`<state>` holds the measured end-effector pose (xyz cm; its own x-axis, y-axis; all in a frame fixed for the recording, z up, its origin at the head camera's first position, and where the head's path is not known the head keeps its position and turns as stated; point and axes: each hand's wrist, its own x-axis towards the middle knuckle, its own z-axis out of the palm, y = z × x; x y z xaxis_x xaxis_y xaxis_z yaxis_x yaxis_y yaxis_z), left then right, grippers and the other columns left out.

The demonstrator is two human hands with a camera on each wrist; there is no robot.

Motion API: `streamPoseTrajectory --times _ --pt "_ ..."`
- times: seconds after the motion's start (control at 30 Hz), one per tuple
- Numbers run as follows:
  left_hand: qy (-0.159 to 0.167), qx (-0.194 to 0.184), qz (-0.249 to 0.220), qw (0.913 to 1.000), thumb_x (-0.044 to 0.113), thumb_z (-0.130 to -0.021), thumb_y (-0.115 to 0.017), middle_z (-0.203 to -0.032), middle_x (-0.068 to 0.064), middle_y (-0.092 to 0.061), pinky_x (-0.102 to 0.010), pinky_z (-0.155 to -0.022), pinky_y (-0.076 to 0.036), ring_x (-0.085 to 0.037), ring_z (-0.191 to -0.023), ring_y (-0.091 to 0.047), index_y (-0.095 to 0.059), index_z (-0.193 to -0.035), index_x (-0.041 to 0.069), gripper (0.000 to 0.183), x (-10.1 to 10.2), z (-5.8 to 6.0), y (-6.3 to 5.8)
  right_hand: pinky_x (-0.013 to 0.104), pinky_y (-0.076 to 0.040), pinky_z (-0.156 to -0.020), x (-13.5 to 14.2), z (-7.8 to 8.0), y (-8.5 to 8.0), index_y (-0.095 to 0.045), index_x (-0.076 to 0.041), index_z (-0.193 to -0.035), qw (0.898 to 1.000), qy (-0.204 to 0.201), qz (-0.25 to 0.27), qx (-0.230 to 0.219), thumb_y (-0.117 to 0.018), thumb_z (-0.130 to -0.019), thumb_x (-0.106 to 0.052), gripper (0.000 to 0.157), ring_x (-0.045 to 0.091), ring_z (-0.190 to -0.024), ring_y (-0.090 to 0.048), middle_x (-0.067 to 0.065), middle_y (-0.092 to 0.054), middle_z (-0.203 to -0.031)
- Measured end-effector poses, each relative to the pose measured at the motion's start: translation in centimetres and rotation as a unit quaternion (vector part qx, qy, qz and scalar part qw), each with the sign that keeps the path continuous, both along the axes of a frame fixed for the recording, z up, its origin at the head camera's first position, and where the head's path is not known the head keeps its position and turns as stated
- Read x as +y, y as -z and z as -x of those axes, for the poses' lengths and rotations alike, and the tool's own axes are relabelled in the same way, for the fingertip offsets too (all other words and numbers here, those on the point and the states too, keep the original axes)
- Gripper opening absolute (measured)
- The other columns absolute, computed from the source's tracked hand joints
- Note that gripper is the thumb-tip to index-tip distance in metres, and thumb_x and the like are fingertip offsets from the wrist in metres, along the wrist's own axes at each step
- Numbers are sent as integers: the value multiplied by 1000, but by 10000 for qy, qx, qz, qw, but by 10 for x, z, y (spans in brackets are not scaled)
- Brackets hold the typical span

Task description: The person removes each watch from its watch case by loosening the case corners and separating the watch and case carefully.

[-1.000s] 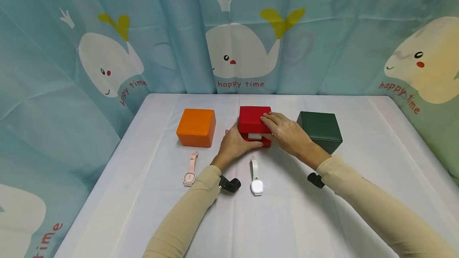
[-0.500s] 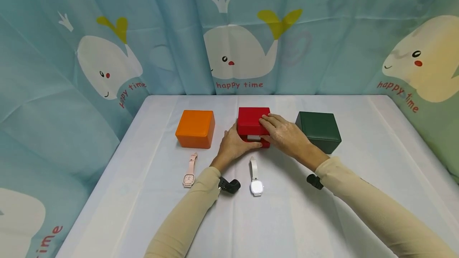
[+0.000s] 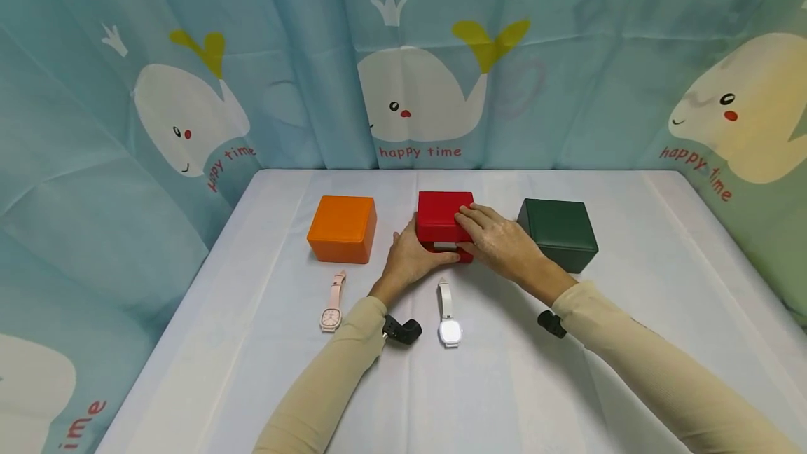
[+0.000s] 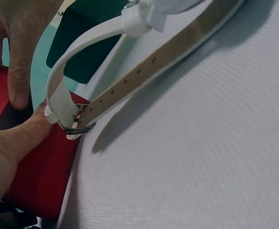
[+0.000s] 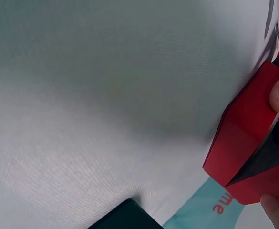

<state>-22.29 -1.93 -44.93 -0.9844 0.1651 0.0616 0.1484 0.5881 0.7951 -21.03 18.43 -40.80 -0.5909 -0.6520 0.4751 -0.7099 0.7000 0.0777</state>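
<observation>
A red box (image 3: 443,210) sits at the back middle of the table, its lid slightly raised at the front. Through the gap in the head view a grey-white strip shows. My left hand (image 3: 411,256) grips the lower part from the left side, thumb across its front. With fingers on top of the lid and thumb at its front edge, my right hand (image 3: 501,240) holds the lid's right corner. The right wrist view shows the red box (image 5: 246,129) with a dark wedge between lid and base. In front lies a white watch (image 3: 450,328), its looped strap (image 4: 134,78) near my left thumb.
An orange box (image 3: 342,228) stands to the left, a green box (image 3: 560,233) to the right, just beyond my right forearm. A pink watch (image 3: 331,310) lies below the orange box. Behind the table hangs a blue whale-print curtain (image 3: 290,90).
The red lid has come down a little and the front gap has narrowed. Both hands keep their hold. The head view has shifted slightly.
</observation>
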Motion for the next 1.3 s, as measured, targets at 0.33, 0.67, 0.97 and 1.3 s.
streamPoseTrajectory --times 0.33,0.67,0.97,1.3 --pt "-209 84 -25 9997 50 -70 -92 -130 -5 -63 -49 -112 -32 -24 -116 -57 -43 -149 8 102 1 -2 0 47 -53 -93 -1 -2 6 -63 7 -130 10000 -15 -23 21 -90 -78 -12 62 40 -122 -58 23 -64 -128" --pt "-219 148 138 9996 51 -70 -92 -126 -4 -64 -49 -107 -39 -24 -111 -59 -45 -145 9 98 2 -2 1 47 -52 -94 -4 -8 6 -66 6 -127 9998 124 6 -135 -91 -77 -14 59 41 -122 -57 23 -64 -128" --pt "-137 275 78 9995 50 -72 -91 -131 -6 -62 -51 -118 -22 -24 -117 -58 -43 -148 7 99 0 0 4 47 -52 -93 -7 -15 3 -65 7 -127 9993 196 -89 -297 -89 -79 -10 57 42 -124 -56 25 -63 -130" --pt "118 139 -448 9988 56 -80 -81 -136 -4 -58 -60 -118 -8 -21 -123 -56 -36 -152 10 96 1 -2 4 46 -52 -93 -5 -19 7 -65 9 -127 9995 198 -170 -149 -87 -79 -10 57 43 -123 -57 25 -63 -130"
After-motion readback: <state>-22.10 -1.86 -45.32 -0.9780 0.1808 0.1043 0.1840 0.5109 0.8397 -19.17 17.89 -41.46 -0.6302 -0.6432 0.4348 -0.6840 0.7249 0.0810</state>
